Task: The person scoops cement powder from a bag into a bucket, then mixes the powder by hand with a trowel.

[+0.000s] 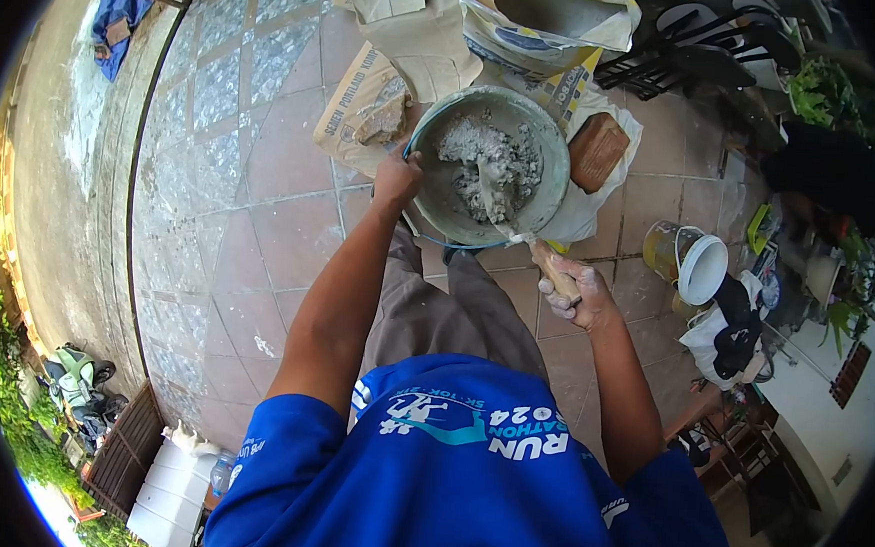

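Observation:
A round grey-green bucket (556,175) stands before my feet, with lumpy grey cement mix (515,158) inside. My left hand (398,179) is closed on its left rim. In my right hand (584,298) is the wooden handle of a trowel (550,265), held at the bucket's near right side. The trowel's blade reaches over the rim into the mix and is coated in grey, so its outline is hard to make out. Grey-white residue covers my right fingers.
An opened cement bag (541,54) stands behind the bucket. Torn brown paper (343,102) bears a stone chunk (385,122); a red brick (598,151) lies on white sacking. A white pail (703,270), chairs (711,65) and plants are at right. Tiles (285,234) pave the floor.

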Demonstrator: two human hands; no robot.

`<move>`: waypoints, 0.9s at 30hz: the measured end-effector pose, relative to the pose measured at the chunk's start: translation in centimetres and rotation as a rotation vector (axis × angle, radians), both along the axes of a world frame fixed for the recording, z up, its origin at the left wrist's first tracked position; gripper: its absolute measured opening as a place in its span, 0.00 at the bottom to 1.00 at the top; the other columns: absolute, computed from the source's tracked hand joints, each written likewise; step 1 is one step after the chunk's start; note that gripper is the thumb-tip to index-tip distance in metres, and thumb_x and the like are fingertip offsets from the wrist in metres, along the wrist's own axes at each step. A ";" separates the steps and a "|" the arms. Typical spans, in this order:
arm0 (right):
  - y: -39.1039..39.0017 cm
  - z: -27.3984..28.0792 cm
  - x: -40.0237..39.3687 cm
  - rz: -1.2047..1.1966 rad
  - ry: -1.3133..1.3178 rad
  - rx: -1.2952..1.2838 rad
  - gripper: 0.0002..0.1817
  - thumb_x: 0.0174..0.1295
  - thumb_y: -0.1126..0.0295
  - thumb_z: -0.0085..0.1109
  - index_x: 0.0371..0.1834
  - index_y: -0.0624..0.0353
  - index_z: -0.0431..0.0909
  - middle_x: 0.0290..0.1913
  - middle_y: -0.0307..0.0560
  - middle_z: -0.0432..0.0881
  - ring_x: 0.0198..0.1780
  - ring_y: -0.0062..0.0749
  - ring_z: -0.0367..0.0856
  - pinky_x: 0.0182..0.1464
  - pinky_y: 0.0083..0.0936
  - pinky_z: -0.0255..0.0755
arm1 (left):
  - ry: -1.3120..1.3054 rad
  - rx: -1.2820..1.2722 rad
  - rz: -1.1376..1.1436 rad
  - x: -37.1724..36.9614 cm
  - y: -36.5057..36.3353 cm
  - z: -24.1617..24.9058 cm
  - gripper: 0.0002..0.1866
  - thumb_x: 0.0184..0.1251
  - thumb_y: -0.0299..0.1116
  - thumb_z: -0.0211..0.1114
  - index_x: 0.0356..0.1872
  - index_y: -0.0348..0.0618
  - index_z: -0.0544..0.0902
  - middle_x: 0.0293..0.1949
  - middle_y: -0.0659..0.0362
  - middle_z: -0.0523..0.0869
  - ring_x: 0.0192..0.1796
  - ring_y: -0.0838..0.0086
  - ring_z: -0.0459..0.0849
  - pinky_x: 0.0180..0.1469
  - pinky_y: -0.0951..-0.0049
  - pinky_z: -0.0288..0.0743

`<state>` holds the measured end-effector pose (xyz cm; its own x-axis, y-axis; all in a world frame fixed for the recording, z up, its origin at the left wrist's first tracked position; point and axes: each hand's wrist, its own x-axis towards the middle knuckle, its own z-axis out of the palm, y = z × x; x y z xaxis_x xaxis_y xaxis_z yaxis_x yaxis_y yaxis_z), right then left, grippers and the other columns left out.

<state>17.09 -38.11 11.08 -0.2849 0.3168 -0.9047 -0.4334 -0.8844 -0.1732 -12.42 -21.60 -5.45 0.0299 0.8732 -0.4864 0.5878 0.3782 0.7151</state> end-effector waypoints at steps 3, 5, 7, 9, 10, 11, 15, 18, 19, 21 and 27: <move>1.4 2.3 1.1 0.475 -0.407 0.232 0.20 0.68 0.63 0.58 0.58 0.60 0.70 0.28 0.48 0.79 0.22 0.29 0.77 0.18 0.30 0.70 | -0.009 0.042 -0.002 -0.1 0.1 0.0 0.20 0.69 0.35 0.57 0.60 0.45 0.81 0.43 0.37 0.86 0.48 0.42 0.85 0.52 0.51 0.76; 2.0 3.2 1.4 0.958 -0.767 0.652 0.20 0.65 0.68 0.57 0.58 0.64 0.71 0.29 0.53 0.81 0.27 0.37 0.84 0.25 0.38 0.76 | -0.009 0.048 -0.007 -0.1 -0.1 -0.3 0.19 0.69 0.35 0.57 0.59 0.45 0.81 0.42 0.37 0.86 0.48 0.42 0.85 0.52 0.51 0.76; 3.4 4.5 0.1 1.262 -1.015 0.769 0.23 0.61 0.71 0.58 0.58 0.67 0.70 0.32 0.59 0.83 0.34 0.47 0.86 0.35 0.44 0.79 | 0.001 0.016 -0.014 -0.2 -0.1 -0.3 0.20 0.70 0.35 0.57 0.61 0.45 0.80 0.44 0.37 0.86 0.49 0.43 0.85 0.52 0.53 0.76; 4.7 3.8 -2.1 1.491 -1.167 0.784 0.25 0.57 0.74 0.58 0.59 0.70 0.69 0.35 0.63 0.84 0.39 0.53 0.87 0.41 0.47 0.80 | 0.003 -0.006 -0.012 -0.1 0.0 -0.1 0.20 0.70 0.35 0.57 0.62 0.44 0.80 0.44 0.36 0.86 0.49 0.43 0.85 0.53 0.54 0.76; 5.2 2.3 -3.6 1.567 -1.195 0.742 0.26 0.55 0.75 0.58 0.59 0.70 0.69 0.36 0.64 0.84 0.40 0.55 0.87 0.42 0.47 0.80 | 0.000 -0.010 -0.005 -0.1 0.0 0.0 0.20 0.70 0.35 0.57 0.61 0.44 0.80 0.44 0.36 0.86 0.49 0.43 0.85 0.53 0.54 0.76; 5.8 0.3 -4.8 1.644 -1.219 0.703 0.27 0.54 0.77 0.58 0.59 0.71 0.69 0.37 0.65 0.85 0.41 0.56 0.87 0.43 0.47 0.80 | -0.001 -0.016 0.004 -0.1 0.0 0.0 0.20 0.70 0.35 0.57 0.61 0.44 0.80 0.44 0.36 0.86 0.50 0.43 0.85 0.53 0.54 0.76; 6.7 -12.2 -5.9 1.406 -0.973 0.699 0.19 0.57 0.77 0.57 0.52 0.69 0.74 0.34 0.61 0.83 0.37 0.53 0.87 0.36 0.44 0.80 | 0.000 -0.012 0.010 -0.1 -0.1 0.1 0.19 0.70 0.38 0.57 0.59 0.49 0.82 0.43 0.38 0.86 0.47 0.42 0.85 0.51 0.49 0.77; 8.4 -10.4 -6.4 0.915 -0.623 0.292 0.12 0.63 0.72 0.57 0.48 0.65 0.77 0.30 0.50 0.80 0.30 0.39 0.83 0.25 0.37 0.74 | 0.015 -0.025 0.022 -0.2 -0.2 -0.9 0.19 0.70 0.38 0.57 0.60 0.50 0.82 0.43 0.38 0.86 0.48 0.42 0.85 0.51 0.49 0.77; 8.5 -8.8 -6.3 0.727 -0.498 0.102 0.10 0.65 0.70 0.58 0.46 0.63 0.78 0.28 0.46 0.79 0.27 0.34 0.81 0.22 0.34 0.71 | -0.002 -0.040 0.026 -0.1 -1.0 -0.7 0.19 0.70 0.38 0.57 0.60 0.50 0.81 0.43 0.38 0.86 0.48 0.42 0.85 0.51 0.50 0.77; 7.1 -9.2 -6.5 0.338 -0.314 -0.025 0.10 0.66 0.67 0.59 0.46 0.60 0.78 0.27 0.42 0.75 0.24 0.26 0.74 0.19 0.26 0.64 | -0.028 -0.025 0.034 -0.1 -0.1 -0.4 0.19 0.70 0.38 0.56 0.60 0.50 0.81 0.43 0.38 0.86 0.48 0.42 0.85 0.52 0.50 0.77; 3.4 -8.9 -7.6 -0.324 0.173 -0.107 0.16 0.72 0.62 0.54 0.56 0.58 0.72 0.30 0.45 0.76 0.19 0.18 0.69 0.14 0.15 0.60 | -0.067 -0.041 0.030 -0.3 -0.1 -0.6 0.20 0.71 0.37 0.56 0.62 0.49 0.81 0.44 0.38 0.86 0.49 0.43 0.85 0.53 0.53 0.77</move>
